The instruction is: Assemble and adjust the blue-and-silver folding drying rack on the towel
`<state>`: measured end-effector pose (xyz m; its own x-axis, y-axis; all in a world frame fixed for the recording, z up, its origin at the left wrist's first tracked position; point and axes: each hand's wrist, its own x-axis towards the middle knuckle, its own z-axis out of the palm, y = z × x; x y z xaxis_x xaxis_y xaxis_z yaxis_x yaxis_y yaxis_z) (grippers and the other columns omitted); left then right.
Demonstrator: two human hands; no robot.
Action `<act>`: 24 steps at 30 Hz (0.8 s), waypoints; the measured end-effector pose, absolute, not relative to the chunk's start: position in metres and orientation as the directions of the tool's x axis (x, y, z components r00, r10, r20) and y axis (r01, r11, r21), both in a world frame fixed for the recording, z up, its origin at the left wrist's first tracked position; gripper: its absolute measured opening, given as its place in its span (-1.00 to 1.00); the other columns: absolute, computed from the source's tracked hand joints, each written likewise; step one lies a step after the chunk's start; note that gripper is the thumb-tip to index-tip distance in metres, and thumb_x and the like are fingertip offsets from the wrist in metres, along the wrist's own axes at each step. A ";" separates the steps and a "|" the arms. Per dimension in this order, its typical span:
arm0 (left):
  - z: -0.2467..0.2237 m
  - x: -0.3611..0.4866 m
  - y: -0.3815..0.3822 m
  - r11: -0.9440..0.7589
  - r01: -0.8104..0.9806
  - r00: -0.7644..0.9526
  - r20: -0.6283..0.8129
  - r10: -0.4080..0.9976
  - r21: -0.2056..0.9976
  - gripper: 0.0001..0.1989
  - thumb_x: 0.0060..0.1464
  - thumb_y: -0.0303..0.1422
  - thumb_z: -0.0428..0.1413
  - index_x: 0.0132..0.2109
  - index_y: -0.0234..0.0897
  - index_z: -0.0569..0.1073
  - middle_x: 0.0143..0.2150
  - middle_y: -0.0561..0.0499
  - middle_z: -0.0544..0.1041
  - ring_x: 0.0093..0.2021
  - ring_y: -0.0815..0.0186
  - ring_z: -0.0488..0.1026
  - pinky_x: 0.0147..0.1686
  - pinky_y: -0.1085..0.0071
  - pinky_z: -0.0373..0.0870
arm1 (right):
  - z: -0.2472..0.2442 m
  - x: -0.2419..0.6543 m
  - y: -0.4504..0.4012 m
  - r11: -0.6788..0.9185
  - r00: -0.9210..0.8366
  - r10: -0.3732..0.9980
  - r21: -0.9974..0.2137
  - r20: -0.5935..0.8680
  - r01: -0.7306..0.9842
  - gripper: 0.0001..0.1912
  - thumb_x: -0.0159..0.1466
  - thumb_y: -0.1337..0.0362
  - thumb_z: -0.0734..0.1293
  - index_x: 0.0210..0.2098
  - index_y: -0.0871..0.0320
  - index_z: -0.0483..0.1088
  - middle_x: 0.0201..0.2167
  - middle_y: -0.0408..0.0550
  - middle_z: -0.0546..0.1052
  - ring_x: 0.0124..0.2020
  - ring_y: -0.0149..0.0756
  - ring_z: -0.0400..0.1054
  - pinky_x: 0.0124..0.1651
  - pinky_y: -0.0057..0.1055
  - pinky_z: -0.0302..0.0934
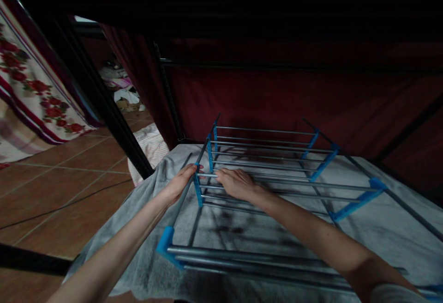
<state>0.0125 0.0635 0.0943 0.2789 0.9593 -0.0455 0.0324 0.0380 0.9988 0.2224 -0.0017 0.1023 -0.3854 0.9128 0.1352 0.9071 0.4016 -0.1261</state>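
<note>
A rack of grey metal tubes [328, 184] with blue plastic brackets lies on a grey blanket [145, 229]. Around the long left side pole, at a blue bracket [198, 191], my left hand [182, 181] is closed, its fingertips showing just past the pole. My right hand [236, 183] grips a crosswise tube a short way to the right of that bracket, fingers curled over it. This tube runs on to a blue bracket [370, 196] on the right side. Both forearms reach over the near tubes [249, 259], which meet a blue corner bracket [166, 245].
Dark red cloth [270, 95] hangs behind the rack. A black post [104, 95] slants down at the left, and a dark beam crosses overhead. Beyond the post are a tiled floor [86, 169] with a cable, a flowered cloth [41, 86] and piled items [124, 95].
</note>
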 end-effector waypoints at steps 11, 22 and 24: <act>0.085 0.007 0.075 -0.007 0.100 0.341 -0.028 0.940 0.995 -0.38 -0.09 0.12 0.23 -0.06 -0.30 0.54 -0.07 -0.13 0.60 -0.02 0.04 0.53 0.03 0.21 0.45 | 0.111 0.223 0.010 0.387 -0.384 0.922 -0.191 0.053 0.902 -0.69 0.47 0.19 0.11 -0.08 0.13 0.45 -0.10 0.04 0.59 -0.04 -0.20 0.46 -0.06 -0.39 0.19; 0.110 0.012 0.053 0.121 0.305 0.123 -0.165 0.979 0.945 -0.48 -0.16 0.17 0.24 -0.15 -0.06 0.57 -0.13 0.20 0.67 0.15 0.03 0.47 0.10 0.11 0.47 | 0.117 0.229 -0.040 0.421 -0.412 0.849 0.048 0.332 0.906 -0.57 0.47 0.09 0.16 0.27 0.04 0.18 0.27 -0.07 0.34 0.25 -0.27 0.21 0.25 -0.29 0.12; 0.113 0.008 0.043 0.138 0.292 0.051 -0.159 0.986 0.946 -0.41 -0.21 0.22 0.21 -0.11 -0.02 0.58 -0.18 0.19 0.67 0.12 -0.04 0.50 -0.07 0.06 0.56 | 0.121 0.246 -0.075 0.453 -0.443 0.836 0.049 0.324 0.890 -0.61 0.47 0.12 0.15 0.24 0.03 0.23 0.30 -0.10 0.30 0.28 -0.30 0.17 0.30 -0.29 0.07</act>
<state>0.0083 0.0435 0.1130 0.0511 0.9859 -0.1595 0.2918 0.1380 0.9465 0.2461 -0.0746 0.1211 -0.4431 0.8358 0.3243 0.8902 0.4528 0.0493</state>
